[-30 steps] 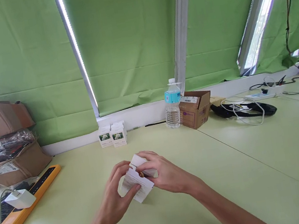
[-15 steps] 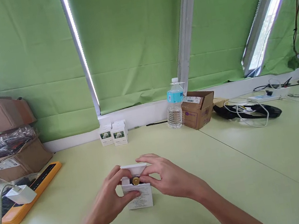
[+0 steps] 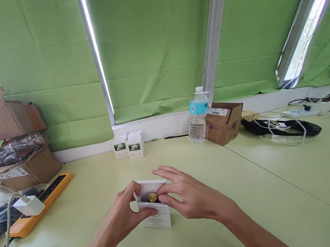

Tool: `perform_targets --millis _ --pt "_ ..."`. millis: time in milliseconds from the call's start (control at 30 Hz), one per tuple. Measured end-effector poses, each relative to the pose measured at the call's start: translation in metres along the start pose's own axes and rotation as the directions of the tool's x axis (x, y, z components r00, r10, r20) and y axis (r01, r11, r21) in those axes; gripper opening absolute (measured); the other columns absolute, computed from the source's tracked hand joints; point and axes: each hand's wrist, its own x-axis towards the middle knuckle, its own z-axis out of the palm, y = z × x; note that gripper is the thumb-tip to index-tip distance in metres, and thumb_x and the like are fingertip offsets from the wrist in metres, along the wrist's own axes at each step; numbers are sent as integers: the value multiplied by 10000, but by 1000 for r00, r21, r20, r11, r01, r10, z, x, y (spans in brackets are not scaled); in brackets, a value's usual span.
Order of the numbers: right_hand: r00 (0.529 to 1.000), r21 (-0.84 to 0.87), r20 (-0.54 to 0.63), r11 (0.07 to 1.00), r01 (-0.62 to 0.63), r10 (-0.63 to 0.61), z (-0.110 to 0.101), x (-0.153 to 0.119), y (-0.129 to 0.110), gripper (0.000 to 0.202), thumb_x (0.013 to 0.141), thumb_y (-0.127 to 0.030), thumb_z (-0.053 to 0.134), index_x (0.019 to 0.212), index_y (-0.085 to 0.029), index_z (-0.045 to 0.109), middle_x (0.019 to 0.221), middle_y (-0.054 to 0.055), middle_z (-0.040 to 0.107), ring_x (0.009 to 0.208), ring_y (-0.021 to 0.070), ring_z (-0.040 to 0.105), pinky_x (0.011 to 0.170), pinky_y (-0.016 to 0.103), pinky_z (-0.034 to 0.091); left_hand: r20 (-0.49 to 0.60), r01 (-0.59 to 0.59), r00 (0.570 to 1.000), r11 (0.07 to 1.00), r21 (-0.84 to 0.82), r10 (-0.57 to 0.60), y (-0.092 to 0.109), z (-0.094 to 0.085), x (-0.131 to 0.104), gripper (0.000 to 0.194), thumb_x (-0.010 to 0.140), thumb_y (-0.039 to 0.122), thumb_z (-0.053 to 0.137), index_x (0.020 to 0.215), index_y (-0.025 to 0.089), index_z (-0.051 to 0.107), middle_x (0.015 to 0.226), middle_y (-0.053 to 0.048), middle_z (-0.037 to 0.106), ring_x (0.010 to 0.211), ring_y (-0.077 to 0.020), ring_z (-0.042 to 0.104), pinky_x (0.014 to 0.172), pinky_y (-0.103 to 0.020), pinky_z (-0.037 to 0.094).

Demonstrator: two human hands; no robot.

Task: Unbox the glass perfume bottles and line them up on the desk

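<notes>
A small white box (image 3: 160,220) with fine print on its front stands on the pale green table, its lid raised at the back. Inside its opening shows a round gold cap (image 3: 152,197); what lies under the cap is hidden. My left hand (image 3: 126,214) grips the box's left side, with the thumb across the front and the fingers at the upper left edge. At the opening's right side, my right hand (image 3: 186,193) has its thumb and index finger at the gold cap, the other fingers extended above.
Small white boxes (image 3: 135,148) with flower pictures stand at the back, left of a water bottle (image 3: 197,123) and a cardboard box (image 3: 222,124). An orange power strip (image 3: 45,200) and stacked cartons (image 3: 30,169) are left; a black device with cables (image 3: 282,127) lies right.
The view has shifted slightly. My left fingers have drawn back from the opening to the box's left edge, so more of the inside shows. My right fingers remain by the cap.
</notes>
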Motion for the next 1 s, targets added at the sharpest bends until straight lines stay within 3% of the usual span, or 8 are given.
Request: perform_targets --millis 133,267,433,533,700,833,1000 --pt "1000 3 19 1000 19 -19 0 1 -3 215 941 -289 508 976 -221 709 1412 63 486 1403 244 270 1094 424 347 5 13 1000 1000 -16 -13 -2 1 0 357 717 428 713 836 238 434 796 52 587 720 -130 529 639 -237 442" --pt "996 43 -82 998 39 -35 0 2 -1 99 882 -273 604 931 -198 647 1350 79 534 1364 237 338 1075 397 376 16 47 999 999 -1 -47 -1 2 1 384 718 444 721 845 242 421 756 65 564 695 -129 515 622 -230 421" --pt "970 35 -244 999 -9 17 4 3 18 143 896 -244 595 759 -205 606 1231 76 616 1266 232 459 1020 403 422 -94 25 995 999 43 -21 0 9 2 307 742 398 710 830 241 461 781 48 620 712 -146 559 626 -245 437" --pt "962 38 -262 997 -72 80 8 5 30 237 901 -261 596 671 -205 612 1178 68 642 1187 232 521 977 405 444 -159 32 987 995 94 -17 -3 14 0 259 784 393 679 887 259 483 877 36 660 753 -161 606 631 -254 461" --pt "939 121 -325 989 -81 117 1 5 23 91 881 -284 630 826 -221 668 1071 54 651 1042 214 565 883 368 477 -144 -111 977 956 272 155 -6 21 -3 184 866 393 599 945 270 489 923 21 646 715 -160 629 591 -253 459" --pt "949 156 -296 985 -69 113 -8 2 6 201 949 -294 518 860 -221 683 904 47 623 861 180 567 764 321 486 -143 -228 940 879 418 311 -5 27 -4 131 911 327 548 1023 266 516 1136 -28 612 745 -157 650 620 -264 469" --pt "955 58 -295 998 -21 37 -6 1 -10 190 942 -250 519 958 -230 707 929 57 604 928 198 539 812 331 462 -121 -304 898 795 525 424 1 34 -5 112 941 234 484 1044 263 515 1194 -45 600 730 -149 653 633 -276 466"
